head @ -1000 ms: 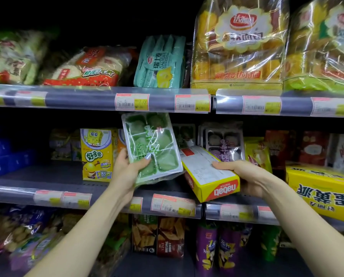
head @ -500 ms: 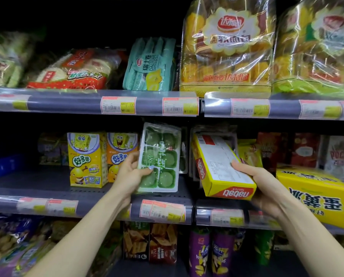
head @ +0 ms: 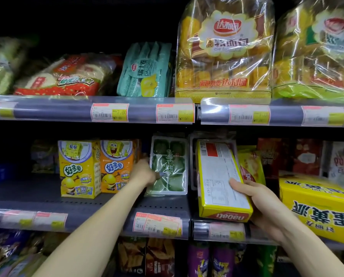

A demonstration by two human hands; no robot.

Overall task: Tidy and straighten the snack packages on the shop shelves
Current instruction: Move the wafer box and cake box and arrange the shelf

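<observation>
A clear tray pack of green round sweets [head: 170, 166] stands upright on the middle shelf [head: 83, 204]. My left hand [head: 144, 173] grips its left edge, thumb on the front film. To its right, my right hand [head: 255, 200] holds a yellow Nabati wafer box [head: 219, 180] by its lower right corner. The box is tilted with its white label side facing me and its end over the shelf's front edge. A second tray pack is partly hidden behind the box.
Two SpongeBob snack boxes [head: 95, 168] stand left of the tray. A big yellow carton [head: 317, 206] lies at the right, red Pocky boxes [head: 307, 156] behind it. Bread bags [head: 225, 50] and a teal roll pack [head: 147, 68] fill the upper shelf. Chip tubes [head: 209, 258] stand below.
My left hand has pushed the green tray back and stood it upright on the shelf. My right hand has swung the yellow box from lying flat to steeply tilted, nearer the shelf.
</observation>
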